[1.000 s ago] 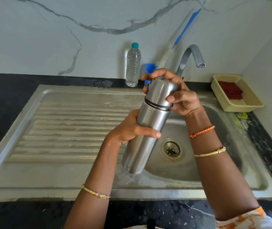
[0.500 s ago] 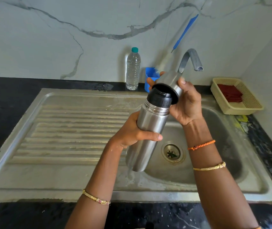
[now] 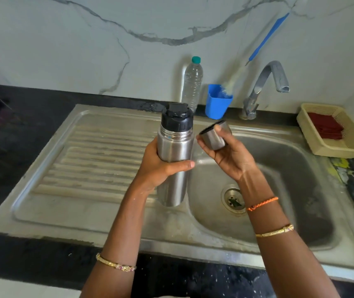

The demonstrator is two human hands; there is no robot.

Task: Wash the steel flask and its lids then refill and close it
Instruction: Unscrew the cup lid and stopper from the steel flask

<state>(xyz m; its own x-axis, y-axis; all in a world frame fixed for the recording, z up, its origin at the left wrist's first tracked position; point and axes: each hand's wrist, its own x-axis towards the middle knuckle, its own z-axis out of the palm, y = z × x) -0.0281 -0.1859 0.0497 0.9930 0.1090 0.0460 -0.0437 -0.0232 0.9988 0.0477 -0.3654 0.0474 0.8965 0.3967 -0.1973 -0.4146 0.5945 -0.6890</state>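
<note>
Left hand (image 3: 161, 166) wrapped round the mid-body of the steel flask (image 3: 175, 166), held upright over the sink's (image 3: 81, 220) drainboard edge; black inner lid (image 3: 177, 117) on. Right hand (image 3: 227, 155) pinches the steel cap (image 3: 214, 136) above the basin. Smooth, rigid steel, likely slippery wet: grip body, not lid.

I see the bottle (image 3: 192, 82) and cup (image 3: 218, 103) behind the sink (image 3: 107, 222), tap (image 3: 264, 87) to their right, basket (image 3: 335, 134) far right.
</note>
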